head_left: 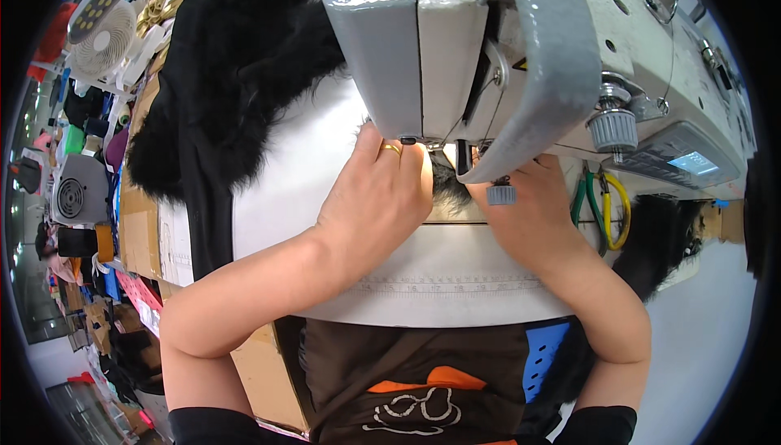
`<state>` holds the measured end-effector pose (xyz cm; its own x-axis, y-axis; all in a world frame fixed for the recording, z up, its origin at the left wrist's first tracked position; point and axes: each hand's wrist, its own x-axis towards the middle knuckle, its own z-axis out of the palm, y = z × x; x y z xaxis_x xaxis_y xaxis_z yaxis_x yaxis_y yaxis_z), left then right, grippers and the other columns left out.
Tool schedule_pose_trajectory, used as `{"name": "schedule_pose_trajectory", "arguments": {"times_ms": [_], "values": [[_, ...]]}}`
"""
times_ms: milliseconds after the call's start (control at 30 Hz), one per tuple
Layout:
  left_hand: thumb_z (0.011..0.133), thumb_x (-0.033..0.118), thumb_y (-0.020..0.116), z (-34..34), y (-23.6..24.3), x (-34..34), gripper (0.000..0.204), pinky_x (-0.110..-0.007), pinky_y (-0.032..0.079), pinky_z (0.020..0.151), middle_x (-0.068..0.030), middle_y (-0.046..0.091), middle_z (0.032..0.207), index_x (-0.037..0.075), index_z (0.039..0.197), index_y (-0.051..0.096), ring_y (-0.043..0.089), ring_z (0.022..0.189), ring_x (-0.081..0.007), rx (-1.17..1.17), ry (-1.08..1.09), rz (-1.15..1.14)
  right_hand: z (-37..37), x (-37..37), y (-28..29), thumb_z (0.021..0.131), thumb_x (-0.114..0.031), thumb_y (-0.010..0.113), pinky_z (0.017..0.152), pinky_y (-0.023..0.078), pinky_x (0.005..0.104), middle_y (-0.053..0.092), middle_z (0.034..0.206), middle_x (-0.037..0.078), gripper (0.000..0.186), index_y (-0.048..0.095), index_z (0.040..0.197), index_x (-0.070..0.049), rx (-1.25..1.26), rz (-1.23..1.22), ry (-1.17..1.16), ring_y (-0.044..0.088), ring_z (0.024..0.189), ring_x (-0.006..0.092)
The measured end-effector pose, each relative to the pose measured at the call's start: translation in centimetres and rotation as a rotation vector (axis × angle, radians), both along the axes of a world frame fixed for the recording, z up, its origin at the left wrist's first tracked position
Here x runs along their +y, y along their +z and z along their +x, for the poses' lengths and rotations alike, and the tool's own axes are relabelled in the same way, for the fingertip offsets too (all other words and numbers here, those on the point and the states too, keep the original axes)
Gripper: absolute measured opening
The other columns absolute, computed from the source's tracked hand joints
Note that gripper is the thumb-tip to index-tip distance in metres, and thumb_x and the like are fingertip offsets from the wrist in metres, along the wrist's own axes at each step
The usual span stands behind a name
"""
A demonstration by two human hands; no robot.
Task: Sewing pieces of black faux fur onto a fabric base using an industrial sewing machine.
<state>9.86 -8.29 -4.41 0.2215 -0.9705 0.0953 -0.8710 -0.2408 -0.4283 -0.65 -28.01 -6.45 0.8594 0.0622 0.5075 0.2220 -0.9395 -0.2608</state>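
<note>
A grey and white sewing machine (455, 46) stands over the work table, its head hiding the needle area and my fingertips. Under it lies a small piece of black fur (449, 189), between my two hands. My left hand (378, 185), with a gold ring, is closed at the left side of the fur, its fingers bent and pressed together. On the other side, my right hand (529, 209) is closed at the fur's right edge, partly covered by the machine's curved guard (561, 63).
Black furry fabric (244, 79) drapes over the table at the left. Green and yellow handled tools (604, 209) lie right of my right hand, near more black fur (655, 242). A ruler strip (439, 285) runs along the table's front. A fan (106, 38) stands far left.
</note>
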Motion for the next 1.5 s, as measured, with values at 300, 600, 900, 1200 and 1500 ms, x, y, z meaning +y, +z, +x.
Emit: {"name": "schedule_pose_trajectory", "arguments": {"times_ms": [300, 600, 900, 1200, 1500], "values": [[0.080, 0.011, 0.070, -0.1, 0.0, 0.2, 0.008, -0.046, 0.044, 0.104, -0.0039, 0.057, 0.089, 0.009, 0.086, 0.074, 0.060, 0.087, -0.0217, -0.014, 0.023, 0.049, 0.5, -0.8, 0.6, 0.085, -0.009, 0.078, 0.089, 0.049, 0.0481, 0.074, 0.100, 0.010, 0.016, 0.074, 0.100, -0.007, 0.004, -0.139, 0.062, 0.069, 0.100, 0.0343], [0.083, 0.011, 0.069, 0.0, 0.2, 0.1, 0.010, -0.045, 0.042, 0.105, -0.0060, 0.061, 0.095, 0.009, 0.090, 0.076, 0.062, 0.095, -0.0224, 0.052, 0.054, 0.036, 0.5, -1.0, 0.5, 0.066, -0.010, 0.069, 0.072, 0.054, 0.0421, 0.064, 0.085, 0.002, 0.006, 0.067, 0.071, -0.011, 0.051, -0.200, 0.037, 0.067, 0.091, 0.0234], [0.083, 0.011, 0.069, 0.6, -0.6, 0.7, 0.011, -0.045, 0.042, 0.106, -0.0100, 0.063, 0.103, 0.006, 0.090, 0.076, 0.063, 0.112, -0.0270, 0.145, 0.041, -0.080, 0.1, -1.8, -1.0, 0.073, -0.009, 0.070, 0.066, 0.054, 0.0437, 0.063, 0.082, 0.003, 0.006, 0.069, 0.079, -0.012, 0.122, -0.374, 0.051, 0.070, 0.085, 0.0235], [0.085, 0.012, 0.069, 0.8, 0.1, 0.8, 0.021, -0.043, 0.043, 0.106, -0.0159, 0.068, 0.121, 0.004, 0.102, 0.079, 0.062, 0.119, -0.0277, 0.141, 0.012, -0.068, -0.2, -2.7, -2.5, 0.073, -0.010, 0.072, 0.078, 0.053, 0.0488, 0.069, 0.085, 0.010, 0.009, 0.071, 0.081, -0.007, 0.244, -0.256, -0.014, 0.070, 0.087, 0.0338], [0.088, 0.012, 0.068, 0.6, 0.1, 0.6, 0.024, -0.042, 0.043, 0.105, -0.0166, 0.069, 0.128, 0.003, 0.107, 0.079, 0.063, 0.119, -0.0261, 0.121, 0.030, -0.039, 0.2, -2.5, -2.0, 0.077, -0.012, 0.072, 0.080, 0.052, 0.0506, 0.070, 0.082, 0.010, 0.013, 0.074, 0.090, -0.010, 0.233, -0.191, -0.016, 0.070, 0.085, 0.0353]]}}
